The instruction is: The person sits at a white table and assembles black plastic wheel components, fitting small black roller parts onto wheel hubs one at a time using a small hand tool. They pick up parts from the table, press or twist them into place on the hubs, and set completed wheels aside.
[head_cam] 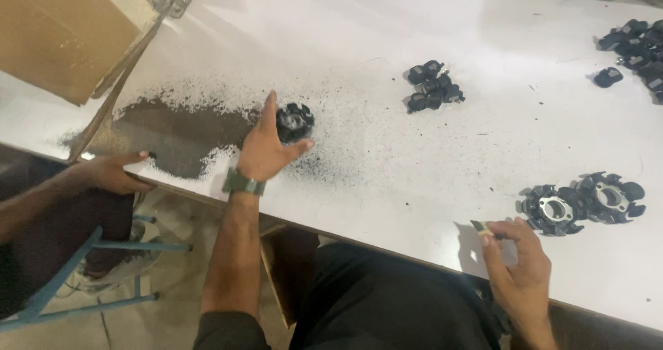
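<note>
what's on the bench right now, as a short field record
left hand: holds black round part above table
right hand: pinches small blade tool at table edge
near right hand: two black ring parts
mid table: cluster of small black pieces
far right: heap of black parts
under left hand: dark powder patch
other person: hand rests on table edge

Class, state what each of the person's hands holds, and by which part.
Left hand grips a black ring-shaped part by its rim. Right hand pinches a small tool near its tip.
</note>
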`<state>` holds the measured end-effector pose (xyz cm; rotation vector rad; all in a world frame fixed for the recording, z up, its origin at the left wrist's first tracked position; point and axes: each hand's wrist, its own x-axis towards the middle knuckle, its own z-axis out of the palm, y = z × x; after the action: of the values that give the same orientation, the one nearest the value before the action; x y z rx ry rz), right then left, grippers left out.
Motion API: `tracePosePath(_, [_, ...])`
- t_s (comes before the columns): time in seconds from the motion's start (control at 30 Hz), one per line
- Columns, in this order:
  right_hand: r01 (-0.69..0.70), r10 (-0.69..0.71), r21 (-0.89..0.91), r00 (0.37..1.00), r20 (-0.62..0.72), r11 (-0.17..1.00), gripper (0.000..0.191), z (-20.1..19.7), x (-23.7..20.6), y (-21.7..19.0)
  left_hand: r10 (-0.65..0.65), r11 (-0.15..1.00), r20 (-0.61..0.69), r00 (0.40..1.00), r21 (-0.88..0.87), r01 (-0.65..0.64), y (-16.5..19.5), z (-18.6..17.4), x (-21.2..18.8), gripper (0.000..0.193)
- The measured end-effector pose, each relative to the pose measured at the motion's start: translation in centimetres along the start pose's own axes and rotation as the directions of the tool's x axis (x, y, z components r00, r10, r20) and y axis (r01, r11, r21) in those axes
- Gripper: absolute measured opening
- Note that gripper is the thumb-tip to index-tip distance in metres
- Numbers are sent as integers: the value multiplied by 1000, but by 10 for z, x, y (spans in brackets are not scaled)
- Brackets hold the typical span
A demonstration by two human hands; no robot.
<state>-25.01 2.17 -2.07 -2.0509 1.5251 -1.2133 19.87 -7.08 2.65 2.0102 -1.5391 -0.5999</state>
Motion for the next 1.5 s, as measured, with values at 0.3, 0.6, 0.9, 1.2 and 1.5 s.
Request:
tracePosePath(0.3, [-129, 124, 65, 990, 70, 990, 19, 3, 0, 4, 506, 837, 112, 856, 177, -518, 49, 60, -50, 131])
tracePosePath(0.6, [-66, 71, 133, 997, -37, 989, 16, -3, -12, 11, 698, 716, 190, 690, -195, -671, 79, 113, -92, 123])
tracePosePath(0.9, [-17, 18, 153, 1000, -7, 988, 17, -6, -11, 9, 782, 623, 269, 562, -321, -713, 75, 120, -101, 124])
tracePosePath(1.2, [-11, 12, 152, 1000, -4, 988, 16, -9, -14, 14, 794, 607, 288, 535, -323, -726, 72, 124, -101, 122])
tracePosePath(1.5, [-15, 19, 143, 1000, -25, 990, 17, -7, -13, 11, 624, 780, 56, 780, 11, -625, 104, 159, -142, 116])
